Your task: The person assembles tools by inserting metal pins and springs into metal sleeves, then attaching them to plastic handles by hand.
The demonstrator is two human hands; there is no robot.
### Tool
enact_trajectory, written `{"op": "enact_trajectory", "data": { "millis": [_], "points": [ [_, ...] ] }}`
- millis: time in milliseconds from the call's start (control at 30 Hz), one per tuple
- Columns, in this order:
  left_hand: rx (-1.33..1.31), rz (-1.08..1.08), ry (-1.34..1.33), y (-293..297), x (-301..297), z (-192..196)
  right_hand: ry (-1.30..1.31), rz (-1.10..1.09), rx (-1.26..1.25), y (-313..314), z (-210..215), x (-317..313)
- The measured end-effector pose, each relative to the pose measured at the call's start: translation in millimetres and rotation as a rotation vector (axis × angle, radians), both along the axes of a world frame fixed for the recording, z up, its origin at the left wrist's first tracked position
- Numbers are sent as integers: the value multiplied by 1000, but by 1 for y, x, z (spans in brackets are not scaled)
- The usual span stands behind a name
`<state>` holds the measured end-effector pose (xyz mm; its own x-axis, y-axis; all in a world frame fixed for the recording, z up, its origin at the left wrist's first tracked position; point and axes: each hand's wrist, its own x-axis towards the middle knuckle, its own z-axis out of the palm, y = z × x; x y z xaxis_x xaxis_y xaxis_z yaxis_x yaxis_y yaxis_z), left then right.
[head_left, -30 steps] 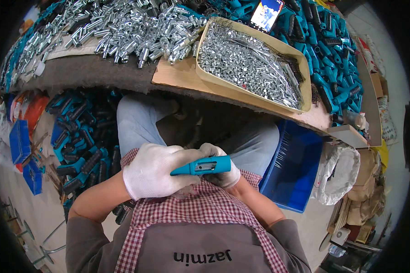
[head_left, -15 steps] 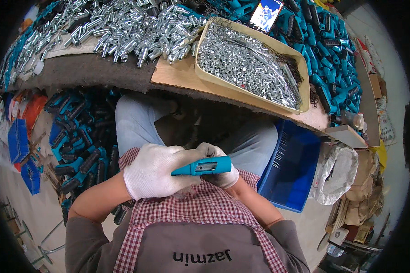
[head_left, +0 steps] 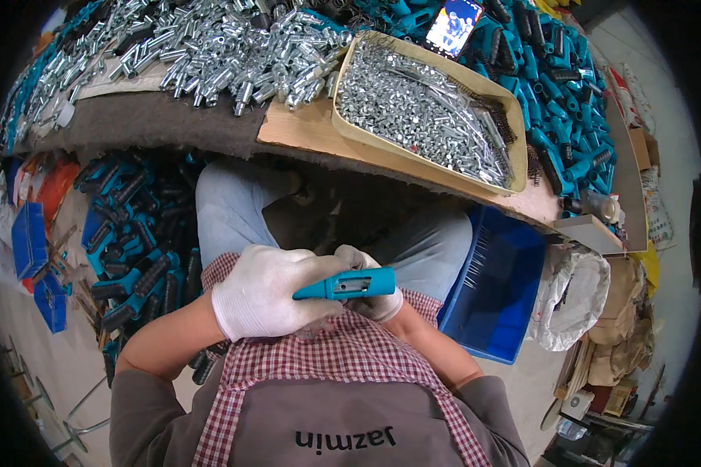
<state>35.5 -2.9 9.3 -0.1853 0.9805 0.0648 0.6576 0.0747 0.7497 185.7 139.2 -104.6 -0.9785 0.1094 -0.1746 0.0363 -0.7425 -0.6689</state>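
Note:
Over my lap, in front of the red checked apron [head_left: 327, 354], I hold a teal plastic tool handle [head_left: 371, 282] lying crosswise. A long slot in its upper face shows a metal part inside. My left hand [head_left: 261, 292], in a white knit glove, closes its thumb and fingers on the tapered left end. My right hand [head_left: 382, 309], gloved too, is wrapped round the wider right end from behind. Part of the right fingers is hidden by the handle.
Ahead, the bench bears a heap of metal sleeves [head_left: 210, 54], a cream tray [head_left: 420, 156] of small metal parts, a phone [head_left: 452, 28] and piled teal handles [head_left: 557, 93]. A blue bin [head_left: 500, 311] stands right of my knee. More handles [head_left: 144, 265] lie at left.
Both hands and the handle stay almost in place, the right hand shifting only slightly. The picture on the phone screen differs.

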Motion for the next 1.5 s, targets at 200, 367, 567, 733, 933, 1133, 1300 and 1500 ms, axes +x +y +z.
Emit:
{"op": "enact_trajectory", "data": {
  "millis": [200, 367, 567, 733, 933, 1133, 1300, 1500],
  "points": [
    [-16, -26, 38, 0, -1, -2, 15, -10, -142, -1, 3, -4],
    [-30, 33, 4, -4, -4, -5, -155, -240, 186, 19, 21, -2],
    [-126, 1, 112, -4, -9, -9, -94, -367, 1033, 36, 93, 12],
    [-130, 10, 135, -2, -8, -16, 367, -184, 1767, 34, 95, -9],
    [-119, 45, 139, -5, -7, -17, 480, -109, 1833, 34, 96, -20],
    [-116, 61, 166, -2, -7, -29, 165, 97, 2392, -15, 117, -22],
    [-144, 95, 214, -2, -6, -40, -11, 273, 2425, -15, 108, -35],
    [-214, 64, 278, 3, -7, -45, -49, 361, 2396, -11, 97, -41]
  ]
}}
